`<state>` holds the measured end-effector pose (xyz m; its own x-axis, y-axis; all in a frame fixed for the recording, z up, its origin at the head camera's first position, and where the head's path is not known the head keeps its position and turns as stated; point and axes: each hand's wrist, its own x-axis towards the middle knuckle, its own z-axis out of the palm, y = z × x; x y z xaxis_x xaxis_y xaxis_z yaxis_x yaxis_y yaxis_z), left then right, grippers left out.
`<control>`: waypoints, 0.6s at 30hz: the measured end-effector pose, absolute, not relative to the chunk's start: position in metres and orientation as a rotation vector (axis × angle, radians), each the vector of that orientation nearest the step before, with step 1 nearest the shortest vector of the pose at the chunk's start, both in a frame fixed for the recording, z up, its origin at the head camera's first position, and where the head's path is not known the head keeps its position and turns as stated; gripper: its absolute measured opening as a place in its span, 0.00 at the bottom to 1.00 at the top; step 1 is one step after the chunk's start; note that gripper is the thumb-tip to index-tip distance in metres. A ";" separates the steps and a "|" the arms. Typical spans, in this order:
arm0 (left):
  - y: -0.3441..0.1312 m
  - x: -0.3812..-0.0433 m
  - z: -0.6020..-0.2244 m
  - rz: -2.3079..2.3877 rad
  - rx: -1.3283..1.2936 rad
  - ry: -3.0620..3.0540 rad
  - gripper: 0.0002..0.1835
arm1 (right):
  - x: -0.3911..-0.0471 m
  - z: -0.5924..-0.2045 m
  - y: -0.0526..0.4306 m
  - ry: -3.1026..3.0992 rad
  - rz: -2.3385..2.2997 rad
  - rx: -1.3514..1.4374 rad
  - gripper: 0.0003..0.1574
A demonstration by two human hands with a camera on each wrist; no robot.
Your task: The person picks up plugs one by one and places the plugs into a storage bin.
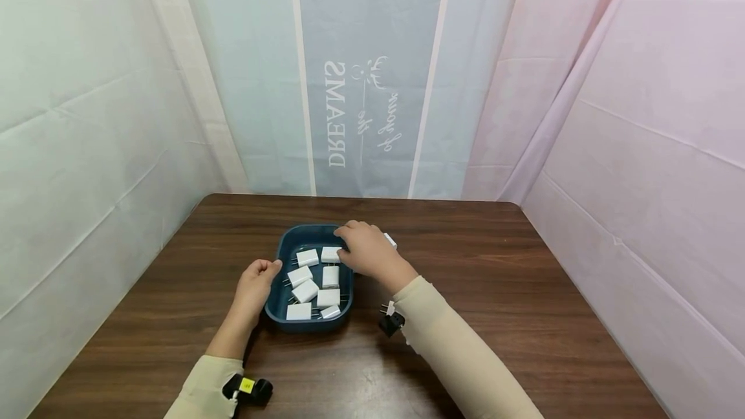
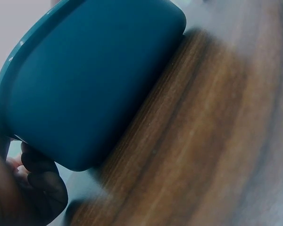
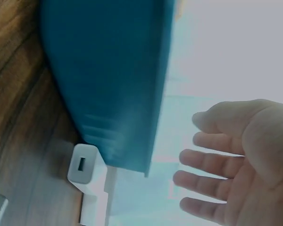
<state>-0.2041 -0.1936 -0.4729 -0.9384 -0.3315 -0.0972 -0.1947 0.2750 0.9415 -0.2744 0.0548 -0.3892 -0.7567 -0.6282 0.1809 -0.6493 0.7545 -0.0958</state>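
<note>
A dark blue plastic bin (image 1: 308,325) stands on the table with several white USB charger plugs (image 1: 299,311) lying loose inside, their metal prongs pointing different ways. My left hand (image 1: 254,286) pinches the bin's left rim between thumb and curled fingers. Over the bin's far right rim hovers my right hand (image 1: 367,249), its fingers spread and holding nothing in the right wrist view. Just outside the bin, a white charger (image 3: 87,169) with its USB port showing sits on the table, another behind it. Part of a white charger (image 1: 390,240) shows past the right hand.
The brown wood-grain table (image 1: 465,277) is enclosed by pale fabric curtains (image 1: 372,31) at the back and sides. Beside the right sleeve's wrist camera (image 1: 391,323), a white plug (image 1: 390,308) with prongs shows partly.
</note>
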 end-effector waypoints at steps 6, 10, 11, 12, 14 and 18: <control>-0.193 -0.205 -0.473 -1.746 0.492 -2.410 0.21 | -0.272 -0.386 0.069 -2.866 0.315 0.985 0.28; -0.194 -0.206 -0.472 -1.748 0.491 -2.397 0.20 | -0.272 -0.384 0.075 -2.890 0.339 0.969 0.28; -0.194 -0.206 -0.472 -1.748 0.491 -2.396 0.20 | -0.273 -0.384 0.077 -2.894 0.340 0.969 0.28; -0.194 -0.206 -0.472 -1.747 0.490 -2.396 0.20 | -0.273 -0.385 0.078 -2.901 0.349 0.967 0.27; -0.194 -0.206 -0.473 -1.745 0.492 -2.399 0.20 | -0.274 -0.386 0.081 -2.917 0.356 0.968 0.27; -0.193 -0.206 -0.473 -1.747 0.492 -2.402 0.20 | -0.274 -0.389 0.085 -2.947 0.386 0.957 0.27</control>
<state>-0.2057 -0.1931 -0.4729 -0.9382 -0.3356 -0.0845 -0.1838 0.2764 0.9433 -0.2745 0.0848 -0.3887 -0.8119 -0.5763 0.0935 -0.5809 0.7814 -0.2278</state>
